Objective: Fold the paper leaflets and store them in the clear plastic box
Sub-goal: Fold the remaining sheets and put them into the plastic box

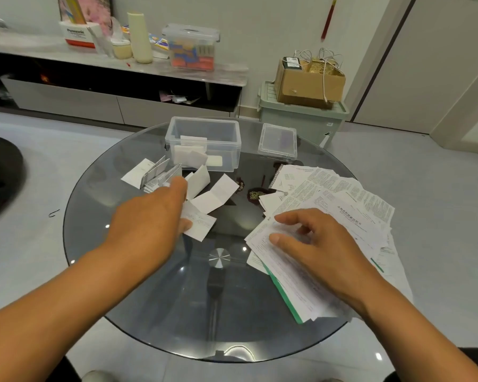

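1. The round glass table (pixel 155 307) carries all the task's things; its dark top shows reflections and a metal hub at the middle.
2. On the long shelf unit (pixel 116 62) against the far wall stands a white carton (pixel 78 35) whose printed brand looks like "Panasonic", though the letters are blurred. Beside it are a tall cream bottle (pixel 140 37) and a lidded storage tub (pixel 191 48) of coloured packs.
3. A green crate (pixel 301 117) on the floor bears a brown cardboard box (pixel 307 84).
4. The stack of unfolded leaflets (pixel 342 205) fans over the table's right side. They are densely printed in small text, too fine to read; one sheet has a green edge.
5. The clear plastic box (pixel 204 144) sits open at the table's far side, with a few folded papers inside. Its lid (pixel 278 143) lies just to the right of it.
6. The right hand (pixel 320 249) rests on the near end of the stack, fingers loosely bent, fingertips touching the top sheet.
7. The left hand (pixel 149 216) reaches forward, just short of the box, and pinches a small folded leaflet (pixel 199 224) between thumb and fingers.
8. More folded leaflets (pixel 155 175) lie loose on the glass between that hand and the box, some half opened.
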Tool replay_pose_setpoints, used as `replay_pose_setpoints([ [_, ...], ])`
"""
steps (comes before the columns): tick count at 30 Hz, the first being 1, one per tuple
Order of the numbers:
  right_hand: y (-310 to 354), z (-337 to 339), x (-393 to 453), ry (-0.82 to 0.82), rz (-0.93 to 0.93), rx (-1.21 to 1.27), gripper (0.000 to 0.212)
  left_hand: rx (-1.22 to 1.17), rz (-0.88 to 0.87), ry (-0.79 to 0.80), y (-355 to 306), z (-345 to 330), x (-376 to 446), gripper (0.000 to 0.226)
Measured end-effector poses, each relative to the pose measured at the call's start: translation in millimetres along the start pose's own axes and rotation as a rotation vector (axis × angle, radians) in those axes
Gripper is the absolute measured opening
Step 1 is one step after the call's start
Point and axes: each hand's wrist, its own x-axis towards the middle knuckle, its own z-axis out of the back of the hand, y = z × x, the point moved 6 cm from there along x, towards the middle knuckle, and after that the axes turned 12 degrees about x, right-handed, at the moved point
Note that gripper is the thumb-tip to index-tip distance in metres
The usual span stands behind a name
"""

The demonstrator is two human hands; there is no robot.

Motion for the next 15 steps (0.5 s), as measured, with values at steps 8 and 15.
replay_pose_setpoints([
  [8,7.4,-17.7,-13.2,0.227,0.003,-0.325,0.089,0.083,-0.295,-0.067,-50.7,-21.7,-21.9,0.016],
  [15,14.6,-11.7,-13.4,0.135,-0.012,-0.319,0.056,-0.001,-0.238,-0.050,-36.2,-19.6,-13.5,0.043],
])
